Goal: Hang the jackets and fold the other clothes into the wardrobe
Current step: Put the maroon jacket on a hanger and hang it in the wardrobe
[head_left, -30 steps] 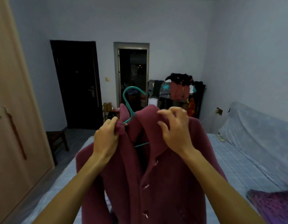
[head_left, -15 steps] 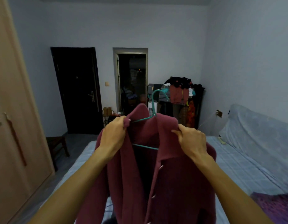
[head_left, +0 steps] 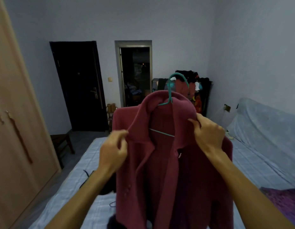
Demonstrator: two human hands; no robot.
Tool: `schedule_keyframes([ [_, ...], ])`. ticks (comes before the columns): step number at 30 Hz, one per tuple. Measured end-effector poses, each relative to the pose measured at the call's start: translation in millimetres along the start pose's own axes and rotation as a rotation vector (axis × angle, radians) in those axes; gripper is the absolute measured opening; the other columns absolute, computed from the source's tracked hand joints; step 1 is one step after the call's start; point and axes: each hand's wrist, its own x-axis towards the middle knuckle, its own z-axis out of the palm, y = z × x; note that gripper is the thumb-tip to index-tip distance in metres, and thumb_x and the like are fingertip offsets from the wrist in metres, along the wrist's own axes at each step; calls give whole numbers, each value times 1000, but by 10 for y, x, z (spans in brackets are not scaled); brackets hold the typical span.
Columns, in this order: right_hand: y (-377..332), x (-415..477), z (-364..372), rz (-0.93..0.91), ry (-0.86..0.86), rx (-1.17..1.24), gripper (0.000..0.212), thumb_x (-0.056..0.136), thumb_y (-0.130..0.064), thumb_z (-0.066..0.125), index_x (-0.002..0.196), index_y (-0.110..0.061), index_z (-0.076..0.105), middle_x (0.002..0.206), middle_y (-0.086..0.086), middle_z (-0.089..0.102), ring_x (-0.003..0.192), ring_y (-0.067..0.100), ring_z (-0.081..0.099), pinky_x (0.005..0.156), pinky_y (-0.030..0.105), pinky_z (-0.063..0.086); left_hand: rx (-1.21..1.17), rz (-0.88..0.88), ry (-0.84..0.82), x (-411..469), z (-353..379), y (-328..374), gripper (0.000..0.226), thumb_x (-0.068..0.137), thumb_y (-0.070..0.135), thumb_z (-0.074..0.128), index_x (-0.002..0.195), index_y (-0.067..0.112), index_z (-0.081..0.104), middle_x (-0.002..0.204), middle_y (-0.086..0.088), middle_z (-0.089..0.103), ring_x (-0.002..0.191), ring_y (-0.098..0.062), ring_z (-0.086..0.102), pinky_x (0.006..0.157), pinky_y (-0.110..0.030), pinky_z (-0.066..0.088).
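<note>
A maroon jacket (head_left: 161, 171) with buttons hangs in front of me on a teal hanger (head_left: 172, 91), whose hook sticks up above the collar. My left hand (head_left: 112, 152) pinches the tip of the left collar flap. My right hand (head_left: 208, 134) grips the jacket at its right shoulder, over the hanger's end. The closed wooden wardrobe (head_left: 14, 129) stands at the left edge of the view.
Below the jacket lies a bed with a pale blue sheet (head_left: 80, 176) and dark clothes (head_left: 108, 184) on it. A covered sofa (head_left: 265, 129) runs along the right wall. A loaded clothes rack (head_left: 194, 90), a dark door (head_left: 79, 85) and an open doorway (head_left: 135, 75) stand at the back. A small stool (head_left: 60, 142) sits by the wardrobe.
The jacket has settled squarely on the hanger, collar up and hook centred. My left hand slid down from the shoulder to the collar tip. My right hand stayed at the right shoulder.
</note>
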Motion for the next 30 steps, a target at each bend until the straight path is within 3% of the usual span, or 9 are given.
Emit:
schedule_keyframes([
  [3, 33, -12, -40, -32, 11, 56, 25, 89, -36, 60, 104, -19, 71, 68, 3, 68, 51, 24, 60, 48, 20, 26, 177, 45, 34, 497, -182, 37, 37, 87, 21, 51, 123, 10, 53, 121, -8, 53, 113, -20, 49, 100, -33, 38],
  [6, 28, 35, -98, -73, 12, 124, 31, 90, -41, 54, 106, -20, 71, 67, 1, 68, 50, 20, 59, 45, 17, 24, 383, 169, -233, 785, -184, 70, 54, 89, 48, 42, 133, 17, 46, 128, -6, 51, 119, -23, 45, 106, -45, 30],
  [9, -61, 69, -135, -102, 10, 168, 29, 89, -40, 57, 106, -22, 71, 73, -2, 71, 56, 17, 62, 49, 19, 30, 359, 215, -359, 877, -36, 219, 40, 92, 48, 41, 117, 19, 51, 106, -5, 59, 97, -26, 56, 85, -42, 44],
  [12, -83, 140, -157, -43, -114, 190, 30, 90, -47, 54, 105, -26, 70, 80, -5, 71, 67, 16, 64, 53, 22, 34, 260, 212, -275, 855, 60, 308, 22, 95, 38, 47, 87, 17, 48, 77, 2, 58, 70, -23, 57, 61, -36, 41],
  [16, -3, 272, -197, 40, -437, 348, 33, 89, -49, 54, 111, -27, 65, 97, -8, 69, 87, 11, 63, 77, 33, 49, 177, 132, -114, 737, 114, 372, 20, 93, 38, 52, 86, 20, 59, 64, 10, 54, 60, -15, 53, 58, -30, 37],
  [19, -121, 340, -249, 115, -543, 556, 37, 89, -54, 46, 113, -32, 62, 101, -16, 66, 90, -7, 59, 76, 13, 46, 119, 63, -129, 686, 147, 405, 19, 91, 41, 54, 86, 25, 62, 65, 11, 59, 62, -12, 57, 59, -28, 36],
  [24, -447, 463, -119, 198, -393, 426, 33, 98, -44, 37, 91, -24, 63, 83, -8, 66, 80, 16, 61, 76, 42, 50, 93, 54, -207, 616, 142, 506, 17, 90, 46, 53, 87, 33, 62, 72, 14, 63, 69, -5, 58, 63, -28, 41],
  [27, -553, 451, -77, 226, -311, 337, 33, 98, -42, 38, 89, -22, 62, 79, -3, 66, 76, 22, 61, 70, 40, 50, 42, -14, -336, 601, 62, 539, 16, 93, 47, 46, 92, 34, 57, 76, 14, 62, 71, -1, 57, 67, -29, 43],
  [30, -581, 381, -68, 266, -217, 301, 32, 98, -40, 38, 90, -20, 63, 77, 2, 67, 74, 26, 62, 68, 39, 50, -56, -99, -507, 529, -42, 606, 43, 93, 59, 21, 105, 31, 52, 90, 8, 64, 86, -13, 61, 85, -41, 46],
])
